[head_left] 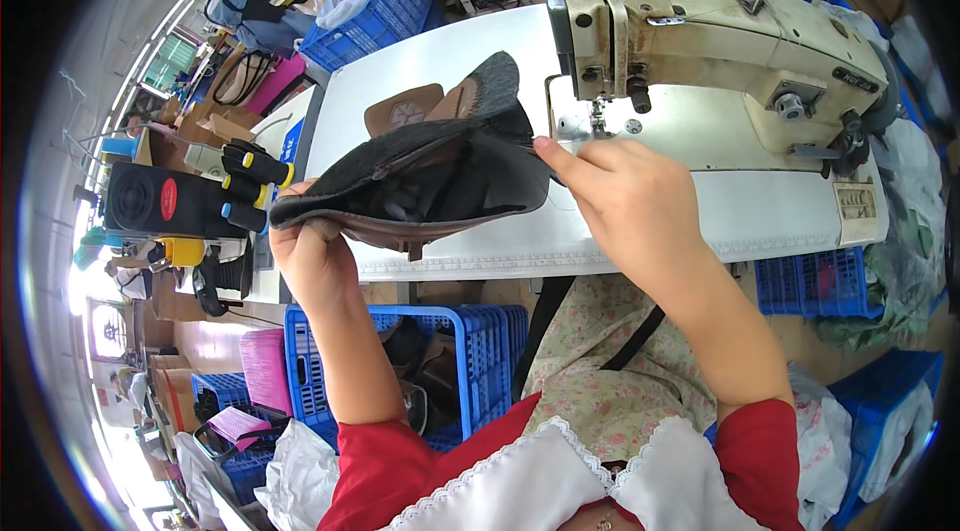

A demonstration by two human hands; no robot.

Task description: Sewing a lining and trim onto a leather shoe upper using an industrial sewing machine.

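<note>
Gripping one brown-and-black leather upper (435,176), you have it raised over the worktop (400,268), its opening facing you, left of the needle of the one sewing machine (725,41). Your left hand (308,239) pinches the upper's left corner, thumb below, fingers clamped on it. The fingers of your right hand (632,206) are bunched together, closed on its right edge. Two hands share one upper.

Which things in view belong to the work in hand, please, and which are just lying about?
Likely in use:
dark bag-like piece, held by left hand and right hand
sewing machine
white tabletop

Probably just lying about:
pink bundle
black box
white plastic bag
</note>
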